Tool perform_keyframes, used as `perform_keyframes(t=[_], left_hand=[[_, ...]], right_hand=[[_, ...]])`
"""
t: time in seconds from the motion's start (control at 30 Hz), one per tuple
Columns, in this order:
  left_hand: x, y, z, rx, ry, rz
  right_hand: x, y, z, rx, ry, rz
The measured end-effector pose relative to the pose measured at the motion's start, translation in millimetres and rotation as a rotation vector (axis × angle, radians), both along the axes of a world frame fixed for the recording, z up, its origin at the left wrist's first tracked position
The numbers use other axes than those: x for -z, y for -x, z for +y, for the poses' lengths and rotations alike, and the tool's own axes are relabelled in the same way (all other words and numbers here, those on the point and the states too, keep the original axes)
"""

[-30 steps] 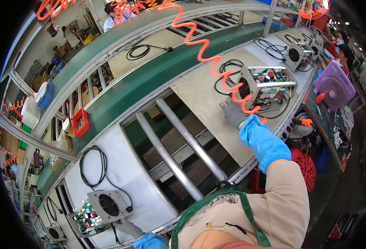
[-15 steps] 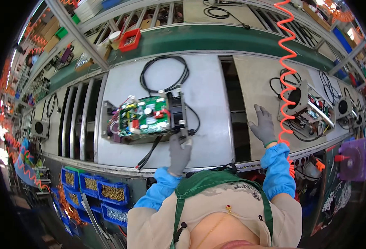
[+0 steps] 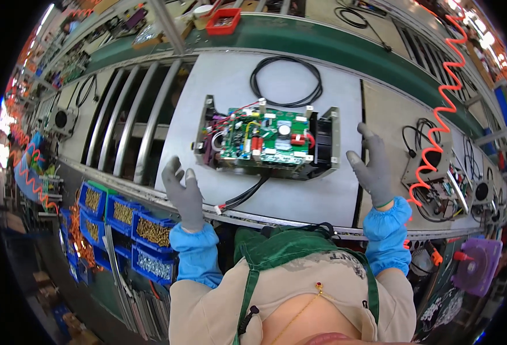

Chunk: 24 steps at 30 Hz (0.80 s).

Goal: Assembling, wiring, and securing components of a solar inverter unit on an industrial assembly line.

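An open electronic unit [image 3: 268,138] lies on the pale board [image 3: 322,201] in front of me. Its green circuit board faces up, with a black fan [image 3: 324,141] at its right end and a metal plate at its left. Black leads [image 3: 247,195] come out of its near side, and a coiled black cable [image 3: 254,86] rests behind it. My left hand [image 3: 184,192], gloved in grey, hovers near the board's left front corner, fingers apart and holding nothing. To the right of the unit, my right hand [image 3: 373,167] is likewise gloved, spread and empty, apart from the unit.
Metal rollers [image 3: 132,121] run left of the board. Blue bins [image 3: 153,230] of screws sit at the lower left. An orange coiled hose [image 3: 446,109] hangs at the right, before another unit [image 3: 437,167]. A red tray [image 3: 223,22] stands on the far green ledge [image 3: 299,31].
My left hand has left the unit's near right corner and moved left. The unit and its board appear farther right, close beside the neighbouring board; the view has also shifted.
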<state>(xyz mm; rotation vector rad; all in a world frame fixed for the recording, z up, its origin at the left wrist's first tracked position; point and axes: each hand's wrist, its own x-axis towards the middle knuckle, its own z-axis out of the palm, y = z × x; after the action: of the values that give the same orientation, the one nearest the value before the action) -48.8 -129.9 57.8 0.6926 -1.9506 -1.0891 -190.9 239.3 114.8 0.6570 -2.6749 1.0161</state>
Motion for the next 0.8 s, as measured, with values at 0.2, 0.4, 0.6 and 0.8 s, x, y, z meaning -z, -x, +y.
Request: perform_keyframes(t=[0.2,0.4,0.6,0.8], left_hand=[[17,2,-11,0.367,0.209,-0.216],[8,3,-7,0.443,0.056,-0.182],[7,-1,-3,0.413,0.069,-0.176],[9,-15,-7,0.43,0.021,-0.011]], right_hand=[[-72,9,-92,-0.354,-0.064,0.266],[-82,22,-167,-0.572,-0.252,0.329],[-77,31,-218,-0.558,-0.661,0.257],[-73,38,-226,-0.518,-0.7,0.25]])
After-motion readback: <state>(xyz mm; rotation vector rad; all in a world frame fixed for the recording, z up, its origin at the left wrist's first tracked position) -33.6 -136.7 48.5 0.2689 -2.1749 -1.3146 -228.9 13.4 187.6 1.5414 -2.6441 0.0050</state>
